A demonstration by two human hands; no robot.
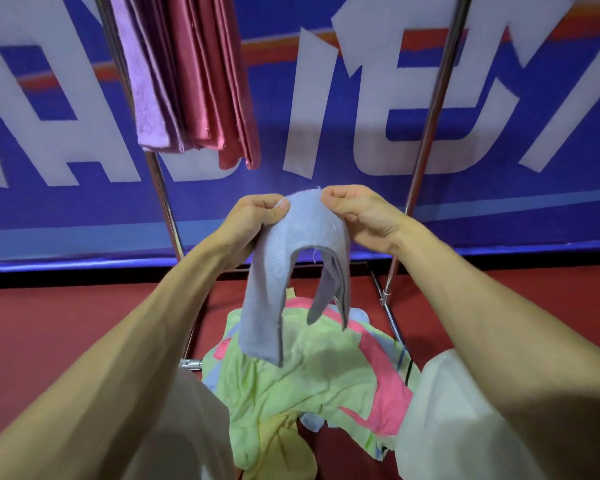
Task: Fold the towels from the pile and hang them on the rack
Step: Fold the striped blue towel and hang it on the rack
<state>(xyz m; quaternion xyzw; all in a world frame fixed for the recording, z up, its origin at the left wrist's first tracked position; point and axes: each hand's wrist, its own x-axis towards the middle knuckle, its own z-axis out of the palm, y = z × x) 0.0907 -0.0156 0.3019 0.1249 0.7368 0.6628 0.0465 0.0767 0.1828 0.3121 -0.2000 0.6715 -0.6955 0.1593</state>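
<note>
A small light-blue towel [278, 265] hangs in the air above the pile, its two ends drooping down. My left hand [253, 216] pinches its top edge on the left. My right hand [357, 209] pinches the same edge on the right, the two hands close together. Below lies the pile of towels [312, 379] on the red floor, mostly pale green with pink and blue pieces. The metal rack [430, 116] stands behind, with a lilac towel [142, 81] and a dark pink satin cloth [215, 81] hanging from it at the upper left.
A blue banner with large white letters [361, 98] covers the wall behind the rack. The rack's left upright [163, 199] and base bars frame the pile. My knees in pale trousers [440, 427] flank the pile at the bottom.
</note>
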